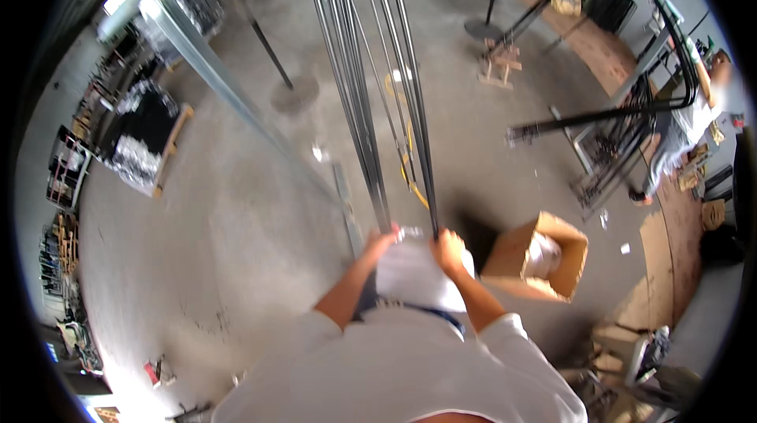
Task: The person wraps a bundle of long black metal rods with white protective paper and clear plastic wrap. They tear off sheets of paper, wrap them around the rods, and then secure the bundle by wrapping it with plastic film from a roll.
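Note:
Long, thin black metal rods (352, 100) hang in front of me in two groups that come close together toward my hands. My left hand (383, 240) is closed at the lower end of the left group. At the lower end of the right group (426, 163), my right hand (449, 250) has its fingers wrapped round the rods. Between the hands shows a small piece of clear plastic (408, 232), blurred. A white sheet-like thing (418, 273) lies below the hands, against my front. The rods' upper ends run out of view.
An open cardboard box (527, 253) with a whitish roll inside stands to my right. A yellow cord (408, 156) hangs behind the rods. Ahead right are a small wooden stool (500, 66) and a rack of bent black rods (615, 114) by another person (688, 119). A wrapped pallet (150, 133) is left.

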Tool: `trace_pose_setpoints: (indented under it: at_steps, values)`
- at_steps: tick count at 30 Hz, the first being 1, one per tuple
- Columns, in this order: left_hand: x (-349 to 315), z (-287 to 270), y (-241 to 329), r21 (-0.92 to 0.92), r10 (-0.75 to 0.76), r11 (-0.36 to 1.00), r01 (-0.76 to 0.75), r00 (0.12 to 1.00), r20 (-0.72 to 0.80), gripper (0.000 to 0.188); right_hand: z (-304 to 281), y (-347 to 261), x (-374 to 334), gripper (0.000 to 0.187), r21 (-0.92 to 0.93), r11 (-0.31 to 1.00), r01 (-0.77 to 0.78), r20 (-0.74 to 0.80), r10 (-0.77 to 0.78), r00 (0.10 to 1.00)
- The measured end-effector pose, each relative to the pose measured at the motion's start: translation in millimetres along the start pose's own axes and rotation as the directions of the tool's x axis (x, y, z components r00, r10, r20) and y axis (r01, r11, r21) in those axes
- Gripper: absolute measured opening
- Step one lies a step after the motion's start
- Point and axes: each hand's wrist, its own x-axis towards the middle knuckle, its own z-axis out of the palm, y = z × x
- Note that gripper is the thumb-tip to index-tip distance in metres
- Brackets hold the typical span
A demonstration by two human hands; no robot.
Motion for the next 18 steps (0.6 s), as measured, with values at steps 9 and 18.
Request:
trace_pose_setpoints:
  at_steps: [9,18]
  values:
    - [-34,13,41,0.009,-0.049,0.999,0.048,0.969,0.242,0.037,-11,8,9,0.056,0.696,0.707,-0.128,0.461,-0.303,0.834]
    - [-46,33,46,0.125,-0.007,0.992,-0.018,0.981,0.194,0.028,-19,1,4,0.031,0.616,0.785,-0.071,0.455,-0.28,0.845]
